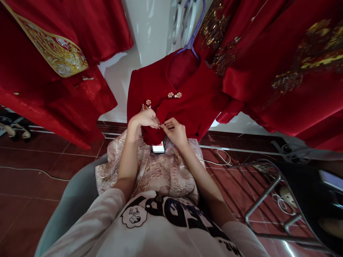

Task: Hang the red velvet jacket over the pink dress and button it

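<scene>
A red jacket (193,110) hangs before me from a purple hanger (192,42), its lower part resting over my lap. My left hand (147,118) and my right hand (175,132) meet at its front. Between their fingertips is a small beaded clasp (161,125), pinched from both sides and partly covered by the fingers. Higher on the jacket sits a pair of pearly flower fastenings (174,95). Another flower ornament (148,102) shows just above my left hand. A phone (158,147) lies on the patterned pink-gold fabric (158,175) across my lap, partly under the jacket hem.
Red embroidered garments hang at the left (104,32) and right (268,71). A grey chair (72,203) is under me. To the right stands a black chair with a metal frame (264,196). White cables (225,159) lie on the tiled floor (32,185).
</scene>
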Motion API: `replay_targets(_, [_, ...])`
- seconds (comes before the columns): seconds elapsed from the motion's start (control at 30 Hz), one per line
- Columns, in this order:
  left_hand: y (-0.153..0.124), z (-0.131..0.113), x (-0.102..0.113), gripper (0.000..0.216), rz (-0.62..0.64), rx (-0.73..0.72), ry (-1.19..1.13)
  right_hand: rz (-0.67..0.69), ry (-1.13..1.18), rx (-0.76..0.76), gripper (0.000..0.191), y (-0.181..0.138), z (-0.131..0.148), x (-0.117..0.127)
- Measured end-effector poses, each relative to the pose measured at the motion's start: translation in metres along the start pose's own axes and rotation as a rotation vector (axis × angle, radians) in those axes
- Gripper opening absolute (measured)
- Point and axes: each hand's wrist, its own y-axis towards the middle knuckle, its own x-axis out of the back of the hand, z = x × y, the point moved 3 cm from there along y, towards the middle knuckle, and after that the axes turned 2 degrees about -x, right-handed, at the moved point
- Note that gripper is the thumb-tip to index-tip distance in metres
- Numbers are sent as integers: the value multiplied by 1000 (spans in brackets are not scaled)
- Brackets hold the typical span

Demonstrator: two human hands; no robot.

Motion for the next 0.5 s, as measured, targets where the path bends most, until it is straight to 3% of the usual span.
replay_targets(0.27, [-3, 0, 3, 19, -62, 61, 164, 20, -39, 37, 8, -3, -8, -15])
replay_targets(0.5, [-5, 3, 9, 16, -37, 28, 220, -8, -95, 72, 8, -8, -12, -22])
